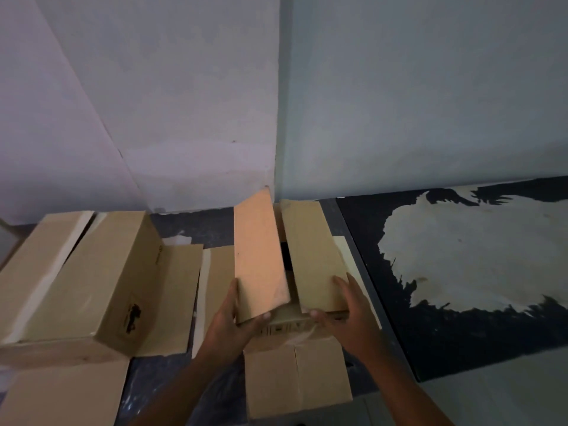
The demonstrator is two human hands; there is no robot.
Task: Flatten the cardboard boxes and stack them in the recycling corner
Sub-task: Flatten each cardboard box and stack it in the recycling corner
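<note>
Gripping a tan cardboard box (295, 358) at 6 o'clock on the dark floor (461, 339), the left hand (233, 318) clamps the raised left flap (259, 259); the right hand (347, 309) clamps the right flap (313, 256). Another box (86, 278), unflattened, sits at 9 o'clock.

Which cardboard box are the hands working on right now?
The centre box by the wall corner: left hand and right hand grip its raised flaps. The larger box on the left lies untouched.
</note>
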